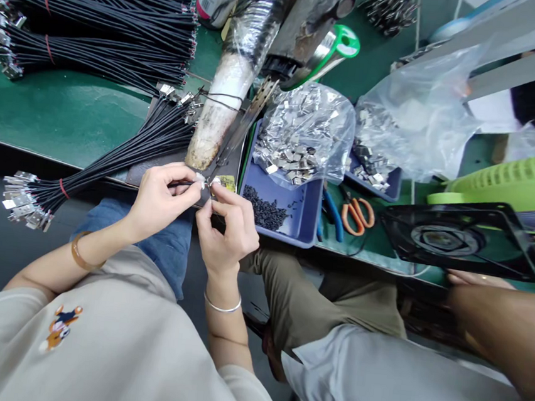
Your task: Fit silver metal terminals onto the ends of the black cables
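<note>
My left hand [166,194] is closed on a black cable [180,184], its fingertips near the mouth of a foil-and-white hose [217,110]. Close beside it, my right hand [230,225] pinches a tiny metallic piece at the cable's end; fingers partly hide it, and its exact kind is unclear. Behind the fingertips lies a small yellow patterned piece [225,181]. A bundle of black cables [126,143] with metal connectors [26,199] rests left of my hands, tied with a red band. Long thin metal prongs [246,123] reach down above my fingers.
Right of my hands, a blue tray [309,230] holds small black parts [266,212] and a bag of metal connectors [302,134]. Beyond are blue-handled pliers [333,214], orange-handled cutters [358,215], a solder spool [346,42] and a black fan [457,238]. A co-worker's arm [496,323] is at right.
</note>
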`<control>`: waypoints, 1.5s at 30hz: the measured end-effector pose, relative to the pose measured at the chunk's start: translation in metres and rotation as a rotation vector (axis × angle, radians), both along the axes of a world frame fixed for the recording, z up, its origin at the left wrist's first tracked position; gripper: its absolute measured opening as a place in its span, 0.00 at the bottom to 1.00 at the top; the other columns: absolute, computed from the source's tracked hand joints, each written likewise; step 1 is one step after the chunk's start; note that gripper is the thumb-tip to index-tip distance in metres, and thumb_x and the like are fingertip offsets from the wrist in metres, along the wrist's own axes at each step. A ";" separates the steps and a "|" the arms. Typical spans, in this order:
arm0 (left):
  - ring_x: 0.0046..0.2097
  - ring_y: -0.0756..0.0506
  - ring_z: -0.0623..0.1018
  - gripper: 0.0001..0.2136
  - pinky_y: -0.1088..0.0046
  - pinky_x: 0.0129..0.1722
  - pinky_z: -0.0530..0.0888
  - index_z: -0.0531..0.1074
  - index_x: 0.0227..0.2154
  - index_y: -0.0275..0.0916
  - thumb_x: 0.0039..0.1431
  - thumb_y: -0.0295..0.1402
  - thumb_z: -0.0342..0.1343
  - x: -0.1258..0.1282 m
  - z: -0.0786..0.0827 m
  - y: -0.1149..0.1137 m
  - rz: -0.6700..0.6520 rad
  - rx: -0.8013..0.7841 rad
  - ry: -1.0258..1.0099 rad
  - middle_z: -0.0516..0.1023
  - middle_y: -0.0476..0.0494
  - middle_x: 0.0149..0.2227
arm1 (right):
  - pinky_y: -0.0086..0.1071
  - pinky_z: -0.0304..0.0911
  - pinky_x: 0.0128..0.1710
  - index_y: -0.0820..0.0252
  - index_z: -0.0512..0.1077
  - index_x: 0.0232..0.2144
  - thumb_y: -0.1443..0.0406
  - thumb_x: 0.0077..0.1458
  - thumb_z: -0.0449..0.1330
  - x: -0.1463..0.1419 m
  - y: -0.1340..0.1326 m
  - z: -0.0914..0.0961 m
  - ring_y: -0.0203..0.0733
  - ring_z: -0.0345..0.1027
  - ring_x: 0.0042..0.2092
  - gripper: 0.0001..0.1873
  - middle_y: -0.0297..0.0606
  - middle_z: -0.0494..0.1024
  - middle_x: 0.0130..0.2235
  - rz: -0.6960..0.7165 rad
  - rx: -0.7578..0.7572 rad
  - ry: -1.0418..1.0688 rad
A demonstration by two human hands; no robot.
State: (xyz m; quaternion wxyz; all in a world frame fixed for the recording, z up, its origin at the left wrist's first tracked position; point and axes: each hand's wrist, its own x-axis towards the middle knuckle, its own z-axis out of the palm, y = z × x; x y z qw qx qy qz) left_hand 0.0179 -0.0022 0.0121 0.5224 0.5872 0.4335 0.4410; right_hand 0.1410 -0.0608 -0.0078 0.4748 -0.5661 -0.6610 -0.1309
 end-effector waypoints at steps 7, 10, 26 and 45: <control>0.23 0.54 0.64 0.08 0.78 0.22 0.60 0.78 0.25 0.33 0.51 0.33 0.58 -0.002 -0.003 -0.001 -0.022 -0.010 0.010 0.74 0.47 0.24 | 0.28 0.76 0.36 0.51 0.69 0.32 0.75 0.56 0.61 0.000 -0.001 0.001 0.37 0.81 0.36 0.12 0.36 0.85 0.39 0.006 0.023 -0.050; 0.23 0.55 0.64 0.08 0.78 0.22 0.59 0.78 0.25 0.34 0.51 0.33 0.58 -0.003 -0.005 -0.002 -0.042 -0.025 0.020 0.73 0.48 0.24 | 0.29 0.76 0.37 0.51 0.69 0.32 0.75 0.56 0.61 0.001 -0.004 -0.001 0.38 0.82 0.37 0.12 0.36 0.85 0.41 0.023 -0.004 -0.053; 0.27 0.52 0.72 0.08 0.79 0.26 0.68 0.78 0.26 0.34 0.53 0.33 0.57 -0.004 -0.004 -0.005 -0.075 -0.012 0.023 0.77 0.45 0.28 | 0.32 0.76 0.34 0.55 0.73 0.31 0.70 0.59 0.62 0.004 -0.006 0.013 0.41 0.81 0.40 0.05 0.39 0.85 0.43 0.024 -0.190 0.262; 0.26 0.52 0.71 0.08 0.79 0.24 0.67 0.79 0.27 0.34 0.54 0.30 0.56 -0.001 -0.006 -0.002 0.014 0.141 0.066 0.74 0.47 0.25 | 0.34 0.76 0.44 0.55 0.69 0.29 0.74 0.56 0.62 0.003 -0.001 0.022 0.41 0.80 0.44 0.09 0.40 0.84 0.42 0.061 -0.179 0.125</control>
